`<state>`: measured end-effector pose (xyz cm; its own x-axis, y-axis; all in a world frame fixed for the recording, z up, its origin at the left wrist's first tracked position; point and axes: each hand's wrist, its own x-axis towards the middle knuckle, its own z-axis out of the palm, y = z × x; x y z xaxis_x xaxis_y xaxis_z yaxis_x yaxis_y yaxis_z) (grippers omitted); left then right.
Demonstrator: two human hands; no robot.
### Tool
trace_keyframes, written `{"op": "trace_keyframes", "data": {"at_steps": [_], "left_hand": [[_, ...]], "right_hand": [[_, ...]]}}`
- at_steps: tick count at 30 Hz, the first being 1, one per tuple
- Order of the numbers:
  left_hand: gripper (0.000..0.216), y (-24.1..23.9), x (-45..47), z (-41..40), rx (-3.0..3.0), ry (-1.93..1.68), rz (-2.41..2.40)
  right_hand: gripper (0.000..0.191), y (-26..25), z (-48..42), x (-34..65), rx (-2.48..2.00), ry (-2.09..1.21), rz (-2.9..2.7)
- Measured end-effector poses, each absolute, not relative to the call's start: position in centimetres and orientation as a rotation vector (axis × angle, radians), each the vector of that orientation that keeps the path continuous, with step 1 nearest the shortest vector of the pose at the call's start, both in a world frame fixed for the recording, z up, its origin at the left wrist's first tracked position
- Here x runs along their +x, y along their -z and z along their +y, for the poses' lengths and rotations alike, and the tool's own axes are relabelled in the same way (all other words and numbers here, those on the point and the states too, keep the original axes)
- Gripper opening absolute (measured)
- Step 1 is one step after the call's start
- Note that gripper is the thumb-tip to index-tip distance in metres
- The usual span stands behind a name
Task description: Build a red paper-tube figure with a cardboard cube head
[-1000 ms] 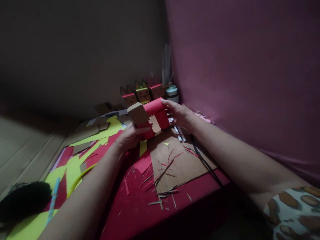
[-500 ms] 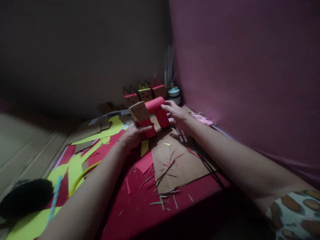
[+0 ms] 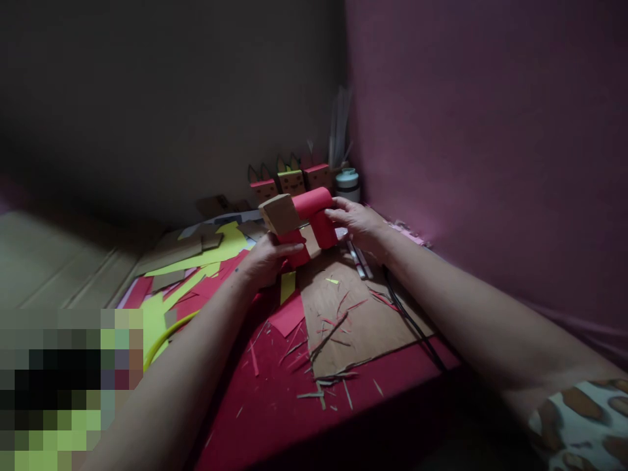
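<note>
Between my hands, above the table, is a craft animal figure [image 3: 313, 202] with a bare cardboard block at one end and red paper over its rounded body and legs. My left hand [image 3: 265, 258] is closed round the red leg below the cardboard block, thumb laid across it. At the other end my right hand [image 3: 360, 221] has its fingertips pressed on the red body. A cardboard sheet [image 3: 363, 327] strewn with thin red and brown scraps lies below the figure. A red paper piece [image 3: 289, 315] rests beside that sheet.
Several cardboard figures with drawn faces [image 3: 290, 182] stand at the back, near a pale blue-lidded jar [image 3: 347, 183]. Yellow paper [image 3: 154, 320] and red offcuts cover the left side. A black cable [image 3: 412, 326] crosses the right side. Pixelation hides the lower left corner.
The whole view has shifted slightly, so the hands and figure appear a little further right. Both hands keep their hold on the figure.
</note>
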<state>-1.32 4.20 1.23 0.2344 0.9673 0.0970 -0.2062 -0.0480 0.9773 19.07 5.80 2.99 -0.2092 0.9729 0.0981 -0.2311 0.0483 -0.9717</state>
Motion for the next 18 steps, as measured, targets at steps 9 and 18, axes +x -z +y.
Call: {"op": "trace_keyframes", "data": {"at_steps": [9,18], "left_hand": [[0.042,-1.7,-1.3,3.9,1.246,-1.148,0.778],[0.037,-1.5,-2.3,4.6,1.338,-1.025,0.513]], "right_hand": [[0.048,-2.7,5.9,19.4,-0.907,-1.379,-1.307],[0.056,-2.2,6.5,19.2,-0.841,-1.342,-1.280]]}}
